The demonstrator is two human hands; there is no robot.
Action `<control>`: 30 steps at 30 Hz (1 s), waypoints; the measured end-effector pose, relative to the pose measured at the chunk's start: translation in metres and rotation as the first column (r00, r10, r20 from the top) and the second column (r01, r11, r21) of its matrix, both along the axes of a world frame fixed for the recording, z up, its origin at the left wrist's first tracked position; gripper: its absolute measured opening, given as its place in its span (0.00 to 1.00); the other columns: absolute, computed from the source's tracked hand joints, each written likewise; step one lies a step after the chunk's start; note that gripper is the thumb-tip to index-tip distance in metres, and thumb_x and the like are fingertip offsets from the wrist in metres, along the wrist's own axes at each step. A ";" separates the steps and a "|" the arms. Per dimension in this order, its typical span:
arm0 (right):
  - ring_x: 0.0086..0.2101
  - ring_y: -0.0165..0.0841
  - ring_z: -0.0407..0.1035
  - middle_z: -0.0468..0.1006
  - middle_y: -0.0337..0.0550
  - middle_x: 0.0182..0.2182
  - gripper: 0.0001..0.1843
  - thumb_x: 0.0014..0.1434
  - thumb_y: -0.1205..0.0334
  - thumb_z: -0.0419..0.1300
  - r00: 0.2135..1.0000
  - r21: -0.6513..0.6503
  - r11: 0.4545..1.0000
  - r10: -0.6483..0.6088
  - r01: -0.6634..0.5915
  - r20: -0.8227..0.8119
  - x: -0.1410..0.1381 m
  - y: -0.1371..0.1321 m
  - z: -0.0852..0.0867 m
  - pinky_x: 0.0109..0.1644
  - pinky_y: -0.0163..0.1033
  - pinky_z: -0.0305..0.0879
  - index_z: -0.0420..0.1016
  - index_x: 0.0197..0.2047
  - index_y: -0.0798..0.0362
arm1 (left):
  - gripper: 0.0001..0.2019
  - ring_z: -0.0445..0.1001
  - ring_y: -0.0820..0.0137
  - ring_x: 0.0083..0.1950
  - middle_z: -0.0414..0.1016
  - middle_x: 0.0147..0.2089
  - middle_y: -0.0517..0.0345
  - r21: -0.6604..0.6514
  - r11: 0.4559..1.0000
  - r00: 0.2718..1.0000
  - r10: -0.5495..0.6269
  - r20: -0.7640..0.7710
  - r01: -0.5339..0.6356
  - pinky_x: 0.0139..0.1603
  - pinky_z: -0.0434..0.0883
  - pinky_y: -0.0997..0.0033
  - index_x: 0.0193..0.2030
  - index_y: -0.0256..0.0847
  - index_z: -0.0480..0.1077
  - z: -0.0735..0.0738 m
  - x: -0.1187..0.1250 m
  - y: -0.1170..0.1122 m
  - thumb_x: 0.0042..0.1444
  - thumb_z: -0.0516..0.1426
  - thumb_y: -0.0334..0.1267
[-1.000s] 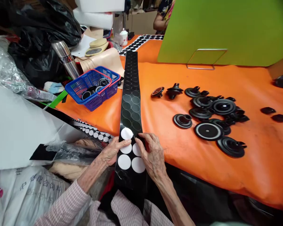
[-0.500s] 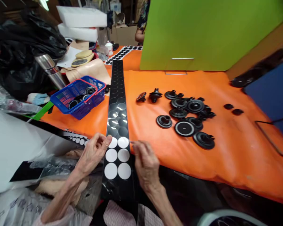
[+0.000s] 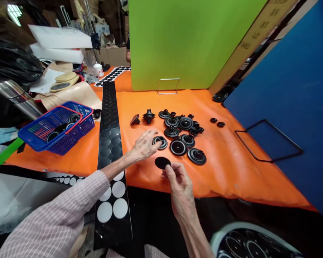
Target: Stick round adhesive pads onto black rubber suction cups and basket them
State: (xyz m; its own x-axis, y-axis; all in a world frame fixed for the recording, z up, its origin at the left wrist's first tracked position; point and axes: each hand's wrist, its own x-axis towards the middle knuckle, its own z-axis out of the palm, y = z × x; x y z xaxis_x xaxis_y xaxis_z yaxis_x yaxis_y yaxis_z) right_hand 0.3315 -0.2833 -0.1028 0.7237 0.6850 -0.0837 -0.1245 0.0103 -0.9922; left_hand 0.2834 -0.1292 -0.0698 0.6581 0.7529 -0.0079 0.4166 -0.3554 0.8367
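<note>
A thin black round sticker point(image 3: 161, 162) is pinched by its right edge between the thumb and fingers of my right hand point(image 3: 181, 181), above the orange tabletop's front part. My left hand point(image 3: 145, 145) reaches across to a black round part with a raised stem point(image 3: 163, 143). Its thumb and forefinger are apart at the left side of that part, and I cannot tell whether they touch it. Right of it lies a cluster of similar black parts point(image 3: 178, 147). Under my left forearm runs the long black sticker sheet point(image 3: 105, 133), with several white circles at its near end.
A blue basket point(image 3: 56, 127) holding black parts stands at the left. Behind are a green panel point(image 3: 174, 43) and, to the right, a blue panel point(image 3: 279, 96) with a wire handle point(image 3: 269, 159). A pale-rimmed tub point(image 3: 217, 233) with black discs sits at the lower right.
My left hand has left the sheet and moved right to the black part. My right hand now holds a black sticker away from the sheet. The view has turned right.
</note>
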 end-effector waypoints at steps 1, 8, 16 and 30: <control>0.28 0.28 0.66 0.68 0.35 0.28 0.16 0.54 0.46 0.62 0.999 -0.019 0.999 0.032 -0.032 0.008 0.004 -0.005 0.001 0.35 0.35 0.65 0.68 0.32 0.50 | 0.14 0.65 0.57 0.59 0.70 0.53 0.50 -0.029 0.999 0.999 -0.033 0.022 0.034 0.64 0.57 0.53 0.45 0.41 0.69 -0.006 0.012 0.004 0.49 0.59 0.31; 0.31 0.31 0.66 0.72 0.38 0.30 0.12 0.60 0.50 0.56 0.950 -0.192 0.976 0.155 -0.105 0.270 0.015 -0.033 0.001 0.36 0.36 0.64 0.72 0.38 0.50 | 0.07 0.75 0.66 0.40 0.73 0.38 0.54 -0.403 0.915 0.995 0.008 0.104 0.035 0.45 0.73 0.58 0.44 0.41 0.64 -0.009 0.000 0.004 0.60 0.51 0.37; 0.28 0.29 0.63 0.69 0.36 0.27 0.13 0.56 0.50 0.62 0.973 -0.053 0.979 0.201 -0.196 0.114 -0.003 -0.016 0.016 0.32 0.35 0.62 0.70 0.34 0.50 | 0.07 0.74 0.71 0.37 0.74 0.39 0.53 -0.898 0.414 0.848 0.415 0.330 0.147 0.40 0.74 0.68 0.40 0.35 0.71 0.006 -0.086 -0.041 0.54 0.60 0.33; 0.46 0.36 0.66 0.69 0.42 0.41 0.13 0.53 0.50 0.64 0.989 -0.028 0.988 0.150 -0.150 -0.001 -0.040 0.005 0.005 0.51 0.43 0.62 0.74 0.28 0.51 | 0.20 0.76 0.64 0.47 0.73 0.52 0.52 -0.851 0.505 0.827 0.410 0.385 0.146 0.44 0.78 0.61 0.49 0.41 0.75 -0.001 -0.119 -0.070 0.48 0.61 0.27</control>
State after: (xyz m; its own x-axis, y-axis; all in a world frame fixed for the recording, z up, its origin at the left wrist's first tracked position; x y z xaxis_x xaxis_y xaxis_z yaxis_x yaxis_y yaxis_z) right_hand 0.2917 -0.2781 -0.0976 0.6133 0.7830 -0.1037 -0.1214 -0.0363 -0.9919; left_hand 0.1645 -0.1997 -0.0712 0.6584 0.6436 -0.3902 -0.1617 0.6273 0.7618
